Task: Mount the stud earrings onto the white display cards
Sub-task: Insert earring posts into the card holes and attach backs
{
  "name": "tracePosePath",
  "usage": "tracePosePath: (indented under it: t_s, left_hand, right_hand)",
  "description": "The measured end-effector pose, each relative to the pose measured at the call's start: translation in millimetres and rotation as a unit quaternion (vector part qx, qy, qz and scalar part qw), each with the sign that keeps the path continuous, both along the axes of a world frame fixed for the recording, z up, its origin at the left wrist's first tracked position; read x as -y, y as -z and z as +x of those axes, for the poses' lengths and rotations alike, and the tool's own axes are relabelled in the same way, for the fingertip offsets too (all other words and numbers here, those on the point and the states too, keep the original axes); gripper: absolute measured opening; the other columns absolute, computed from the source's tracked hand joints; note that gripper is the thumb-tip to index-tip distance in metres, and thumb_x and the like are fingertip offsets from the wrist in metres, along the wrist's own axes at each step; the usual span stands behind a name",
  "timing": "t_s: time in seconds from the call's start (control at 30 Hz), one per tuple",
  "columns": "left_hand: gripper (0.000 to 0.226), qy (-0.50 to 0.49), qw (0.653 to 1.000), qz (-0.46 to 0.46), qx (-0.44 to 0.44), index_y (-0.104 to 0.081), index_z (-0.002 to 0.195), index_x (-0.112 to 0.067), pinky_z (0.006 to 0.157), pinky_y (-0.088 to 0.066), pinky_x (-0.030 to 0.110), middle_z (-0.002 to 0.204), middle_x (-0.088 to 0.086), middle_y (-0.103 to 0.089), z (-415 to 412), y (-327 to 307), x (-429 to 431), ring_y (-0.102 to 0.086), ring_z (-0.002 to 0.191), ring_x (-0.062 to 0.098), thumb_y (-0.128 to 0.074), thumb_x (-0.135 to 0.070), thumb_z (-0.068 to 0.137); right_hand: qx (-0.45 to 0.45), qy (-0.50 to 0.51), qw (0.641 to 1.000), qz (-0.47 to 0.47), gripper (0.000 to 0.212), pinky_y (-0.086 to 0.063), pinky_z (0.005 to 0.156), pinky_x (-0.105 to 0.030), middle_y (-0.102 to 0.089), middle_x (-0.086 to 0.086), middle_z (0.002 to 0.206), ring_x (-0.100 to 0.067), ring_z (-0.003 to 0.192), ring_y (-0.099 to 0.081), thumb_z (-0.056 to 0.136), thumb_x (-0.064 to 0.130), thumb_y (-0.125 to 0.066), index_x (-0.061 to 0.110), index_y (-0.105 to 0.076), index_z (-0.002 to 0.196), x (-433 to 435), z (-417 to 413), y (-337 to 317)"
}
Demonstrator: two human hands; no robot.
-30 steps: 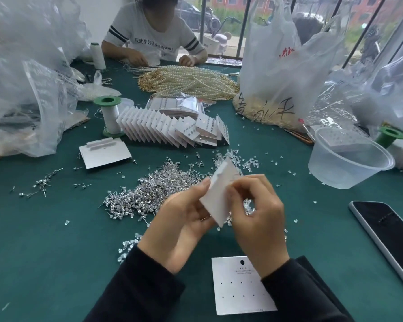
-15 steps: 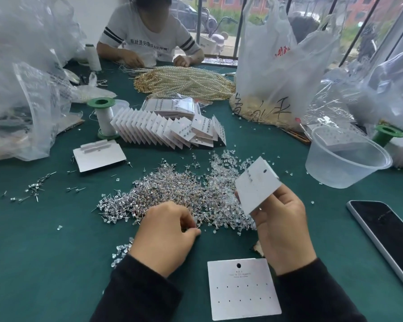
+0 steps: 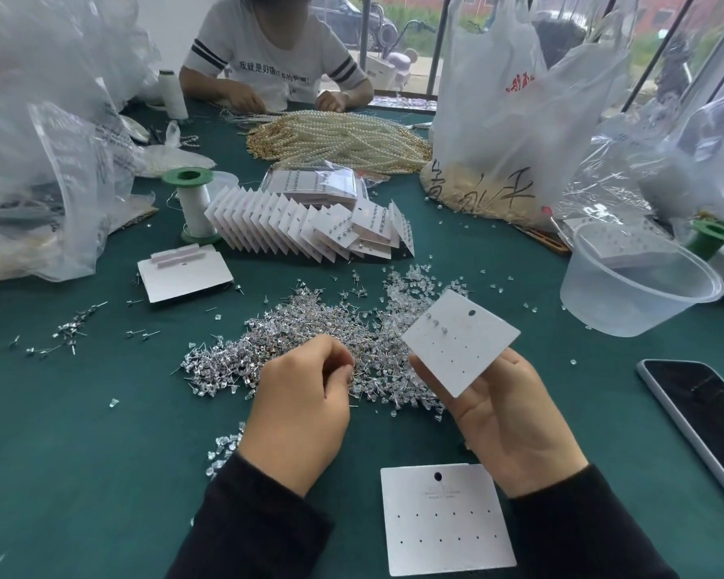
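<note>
light: bright daylight is pouring in from the window at 12 o'clock, everything's looking evenly lit | shadows: only soft faint ones are falling on the green table toward 6 | glare: plastic bags at 10 o'clock are washing out whitish | lens: wide-angle is bowing the edges, corners are going kinda mushy

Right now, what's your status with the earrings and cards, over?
Left hand pinching at stud pile, catch unclear. Right hand holds display card, few studs mounted. Nothing blocking.
</note>
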State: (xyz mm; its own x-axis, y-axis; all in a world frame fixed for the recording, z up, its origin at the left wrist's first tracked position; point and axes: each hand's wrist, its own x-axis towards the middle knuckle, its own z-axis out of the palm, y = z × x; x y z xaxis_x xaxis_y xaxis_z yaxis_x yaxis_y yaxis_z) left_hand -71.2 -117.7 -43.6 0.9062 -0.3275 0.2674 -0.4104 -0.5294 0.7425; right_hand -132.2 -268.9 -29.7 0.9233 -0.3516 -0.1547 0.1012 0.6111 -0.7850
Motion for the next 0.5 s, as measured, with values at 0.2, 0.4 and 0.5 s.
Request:
tracePosePath:
  t_s: [0.2, 0.4, 0.5]
  left_hand:
    - [0.006, -0.017, 0.999, -0.037, 0.009, -0.076, 0.077, -0.016, 0.064, -0.034, -0.007, 0.071, -0.008, -0.071, -0.3, -1.5, -0.5, -0.053, 0.065, -0.012, -0.074, -0.013, 0.072]
    - [0.015, 0.039, 0.997, -0.065, -0.027, -0.074, 0.091, -0.019, 0.059, -0.037, 0.006, 0.072, 0.002, -0.067, -0.6, -3.2, -0.1, -0.055, 0.062, 0.008, -0.066, -0.010, 0.081]
    - [0.021, 0.091, 0.988, -0.116, -0.041, -0.073, 0.092, -0.021, 0.057, -0.037, 0.009, 0.077, 0.002, -0.063, -3.0, -8.0, 2.2, -0.051, 0.061, 0.007, -0.063, -0.006, 0.082]
  right_hand:
    - [0.001, -0.019, 1.000, -0.014, 0.021, -0.059, 0.072, -0.035, -0.074, -0.011, 0.087, -0.024, 0.078, -0.071, 0.065, 0.010, -0.059, 0.010, -0.076, 0.076, -1.9, -1.3, -1.4]
    - [-0.007, -0.028, 1.000, 0.002, 0.021, -0.058, 0.065, -0.031, -0.073, -0.012, 0.087, -0.023, 0.076, -0.071, 0.068, 0.008, -0.057, 0.009, -0.076, 0.076, -1.4, -0.8, -1.3]
    - [-0.005, -0.051, 0.999, -0.005, 0.020, -0.058, 0.071, -0.033, -0.073, -0.011, 0.088, -0.022, 0.078, -0.070, 0.067, 0.009, -0.059, 0.010, -0.076, 0.078, -1.4, -0.9, -0.6]
